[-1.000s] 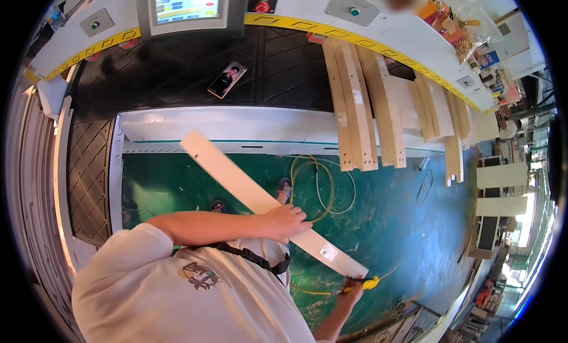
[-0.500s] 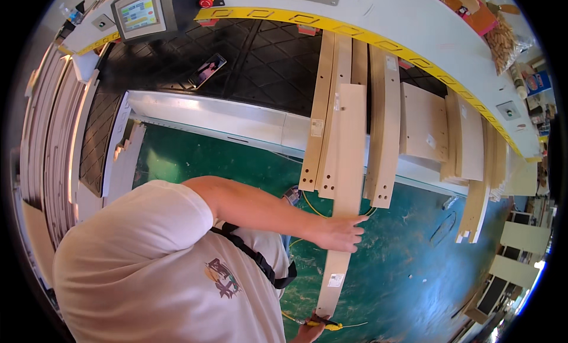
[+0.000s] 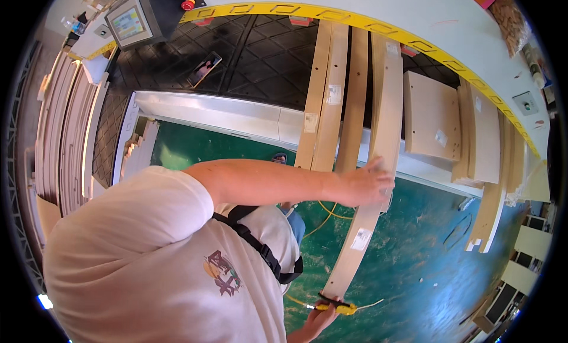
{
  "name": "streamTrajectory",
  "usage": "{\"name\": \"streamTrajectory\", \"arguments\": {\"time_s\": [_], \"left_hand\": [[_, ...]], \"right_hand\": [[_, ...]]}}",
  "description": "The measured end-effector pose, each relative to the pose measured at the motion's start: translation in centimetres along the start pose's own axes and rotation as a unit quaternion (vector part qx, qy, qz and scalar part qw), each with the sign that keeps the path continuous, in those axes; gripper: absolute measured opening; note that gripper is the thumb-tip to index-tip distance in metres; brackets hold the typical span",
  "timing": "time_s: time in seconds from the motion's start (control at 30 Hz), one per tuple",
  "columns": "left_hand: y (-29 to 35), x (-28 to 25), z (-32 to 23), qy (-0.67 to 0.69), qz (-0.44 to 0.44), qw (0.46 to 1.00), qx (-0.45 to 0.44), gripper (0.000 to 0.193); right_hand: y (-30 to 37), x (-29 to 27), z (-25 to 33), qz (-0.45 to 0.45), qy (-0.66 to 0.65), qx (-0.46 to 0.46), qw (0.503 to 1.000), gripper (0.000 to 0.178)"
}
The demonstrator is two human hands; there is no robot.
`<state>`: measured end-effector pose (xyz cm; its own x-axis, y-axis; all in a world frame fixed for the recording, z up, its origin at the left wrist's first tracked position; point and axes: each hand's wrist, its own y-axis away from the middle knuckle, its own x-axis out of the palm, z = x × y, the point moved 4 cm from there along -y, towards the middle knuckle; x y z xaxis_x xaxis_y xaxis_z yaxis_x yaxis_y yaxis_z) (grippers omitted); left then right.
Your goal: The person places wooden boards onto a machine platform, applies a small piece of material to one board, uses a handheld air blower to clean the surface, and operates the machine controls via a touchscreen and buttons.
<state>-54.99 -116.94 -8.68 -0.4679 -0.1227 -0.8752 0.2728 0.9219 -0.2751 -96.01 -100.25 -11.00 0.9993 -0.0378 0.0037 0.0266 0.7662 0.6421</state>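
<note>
above the green floor (image 3: pixel 402 248), one long pale board (image 3: pixel 348 263) is held out toward the black machine bed (image 3: pixel 260 65). compared with half a second before, its far part has been swung to the right: the narrow board (image 3: pixel 355 94) that was partly covered by it is now seen more fully, and the right-hand stack of boards (image 3: pixel 387 56) is overlapped instead. where exactly its far end is placed cannot be told, because the same pale colour is shared by the boards behind.

the left hand (image 3: pixel 368 182) is laid over the middle of the board, with fingers spread and somewhat blurred; it is not closed around the wood, and how firmly it is pressed cannot be told. by the right hand (image 3: pixel 319 324), a yellow air gun (image 3: pixel 344 308) is grasped, just at the near end of the board; whether this end is also pinched cannot be told.

by judgement, the board is in the middle of being turned, and its near end, out over the floor, must probably be supported from the right hand.
</note>
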Motion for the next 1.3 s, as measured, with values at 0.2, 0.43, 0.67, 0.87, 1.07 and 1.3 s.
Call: {"name": "streamTrajectory", "arguments": {"time_s": [0.2,0.43,0.67,0.87,1.07,1.3], "left_hand": [[0.8,-1.7,5.0,0.152,-0.154,0.961,-0.174,0.055],[-1.2,-2.9,8.6,0.211,-0.308,0.822,-0.43,0.056],[-4.0,-0.3,12.3,0.279,-0.308,0.737,-0.533,0.057],[-6.3,1.2,12.1,0.333,-0.347,0.686,-0.546,0.057],[-5.4,0.5,12.0,0.327,-0.384,0.655,-0.563,0.055],[1.5,0.0,10.7,0.104,-0.39,0.819,-0.407,0.045]], "right_hand": [[-4.6,8.6,5.3,0.012,-0.004,-0.027,1.0,0.021],[-11.1,17.5,7.9,0.076,0.048,-0.067,0.994,0.027],[-8.0,21.2,10.1,0.09,0.095,-0.134,0.982,0.041],[-7.5,15.2,0.1,0.082,0.037,-0.001,0.996,0.036],[-8.2,9.6,-8.6,0.084,0.051,0.047,0.994,0.032],[-10.5,5.9,-14.7,0.285,0.333,0.088,0.895,0.036]]}}
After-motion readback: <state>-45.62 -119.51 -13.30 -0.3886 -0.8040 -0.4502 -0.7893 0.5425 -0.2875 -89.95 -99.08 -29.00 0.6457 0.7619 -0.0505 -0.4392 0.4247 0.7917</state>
